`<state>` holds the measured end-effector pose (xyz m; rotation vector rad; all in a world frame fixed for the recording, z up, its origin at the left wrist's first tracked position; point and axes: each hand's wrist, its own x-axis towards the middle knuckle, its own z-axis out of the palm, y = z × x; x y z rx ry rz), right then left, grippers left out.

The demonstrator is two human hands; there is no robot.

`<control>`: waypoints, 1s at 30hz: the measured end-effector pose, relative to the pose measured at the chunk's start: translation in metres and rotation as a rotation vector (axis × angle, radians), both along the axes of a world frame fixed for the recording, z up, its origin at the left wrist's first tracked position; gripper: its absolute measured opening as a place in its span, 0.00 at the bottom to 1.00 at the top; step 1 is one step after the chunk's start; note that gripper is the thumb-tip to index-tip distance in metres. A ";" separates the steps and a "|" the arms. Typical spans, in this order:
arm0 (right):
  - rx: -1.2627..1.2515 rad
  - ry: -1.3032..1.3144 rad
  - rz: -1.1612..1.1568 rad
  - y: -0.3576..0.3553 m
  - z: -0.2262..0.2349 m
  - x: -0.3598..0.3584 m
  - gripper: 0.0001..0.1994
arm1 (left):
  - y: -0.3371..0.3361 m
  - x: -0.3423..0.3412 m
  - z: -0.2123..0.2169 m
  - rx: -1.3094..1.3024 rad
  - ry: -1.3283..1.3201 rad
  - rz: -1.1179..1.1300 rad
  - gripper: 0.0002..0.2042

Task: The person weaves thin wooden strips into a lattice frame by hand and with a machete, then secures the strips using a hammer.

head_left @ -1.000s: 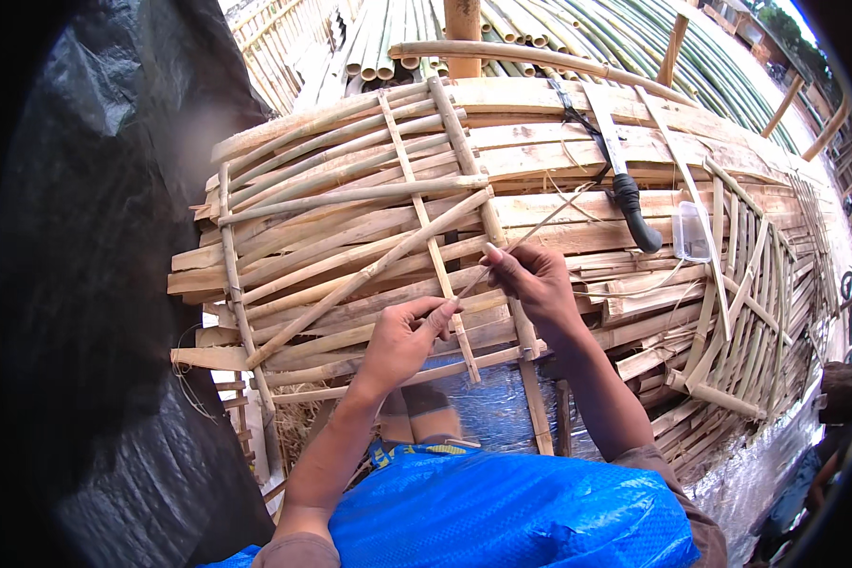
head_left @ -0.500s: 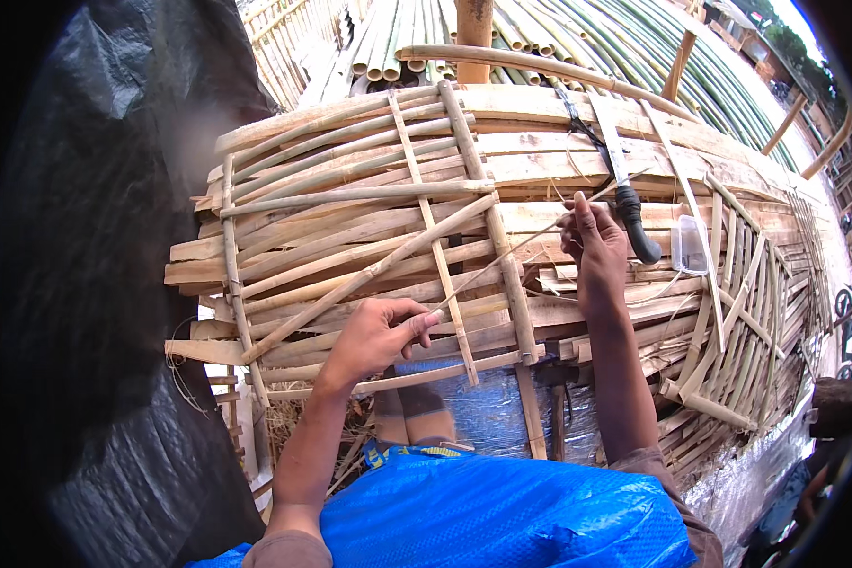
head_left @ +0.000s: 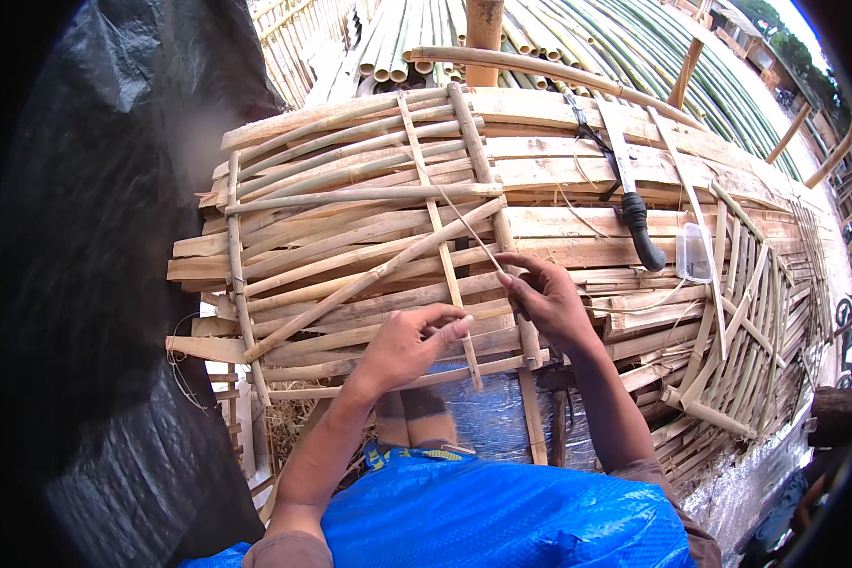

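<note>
A thin bamboo strip (head_left: 471, 230) is pinched in my right hand (head_left: 546, 301), between thumb and fingertips. It slants up and left from the fingers, across a slatted bamboo frame (head_left: 369, 193). My left hand (head_left: 415, 343) hovers over the near part of this frame, fingers loosely bent and thumb a little apart, with nothing visible in it. The frame has long slats, crosspieces and a diagonal brace, and lies on a stack of split wood (head_left: 549, 172).
Right of the frame, a long blade with a black handle (head_left: 642, 227) lies on the wood, beside a clear plastic container (head_left: 695, 254). Another bamboo lattice (head_left: 743, 312) is farther right. Black sheeting (head_left: 133, 284) hangs at left. Bamboo poles (head_left: 577, 47) lie behind; blue cloth (head_left: 502, 511) covers my lap.
My right hand has come down and left, toward my left hand. The strip, earlier stretched between both hands, now points up and left from the right hand; the left hand has shifted slightly right.
</note>
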<state>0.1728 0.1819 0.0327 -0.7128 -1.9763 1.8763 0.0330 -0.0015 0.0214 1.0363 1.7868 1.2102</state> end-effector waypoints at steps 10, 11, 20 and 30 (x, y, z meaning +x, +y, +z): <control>0.226 -0.350 0.003 0.040 -0.011 0.123 0.11 | 0.000 -0.058 -0.006 0.148 0.563 0.308 0.10; 0.283 -0.397 0.031 0.043 -0.007 0.131 0.11 | 0.007 -0.062 -0.007 0.154 0.585 0.317 0.10; 0.267 -0.480 0.076 0.056 0.015 0.129 0.10 | 0.059 -0.098 -0.022 0.026 0.422 0.294 0.14; 0.083 -0.404 0.027 0.060 -0.006 0.127 0.12 | 0.054 -0.103 -0.031 0.089 0.335 0.282 0.13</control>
